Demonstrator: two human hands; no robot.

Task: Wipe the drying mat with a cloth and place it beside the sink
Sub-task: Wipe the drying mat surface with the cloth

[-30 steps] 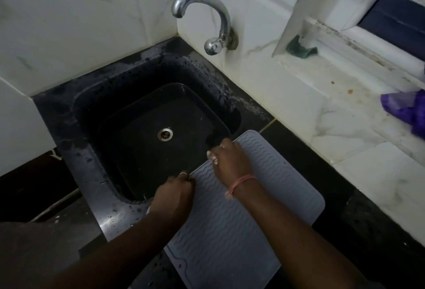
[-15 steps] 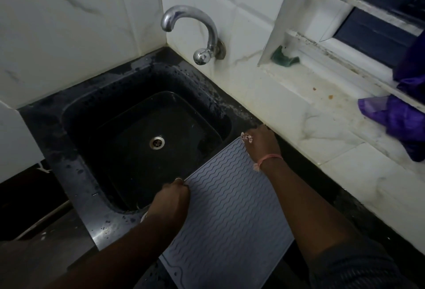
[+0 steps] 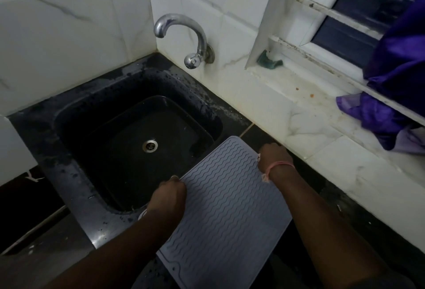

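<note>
A grey drying mat with wavy ridges lies on the black counter just right of the black sink, its far corner reaching over the sink's rim. My left hand grips the mat's left edge near the sink. My right hand, with a pink band at the wrist, holds the mat's right edge close to the white ledge. A bit of white cloth peeks out under my left hand.
A chrome tap juts from the tiled wall above the sink. A white marble ledge runs along the right under a window, with a green scrubber and purple fabric on it. Dark counter lies right of the mat.
My right hand slid from the mat's far corner to its right edge. The mat shifted slightly toward the sink; my left hand kept its grip.
</note>
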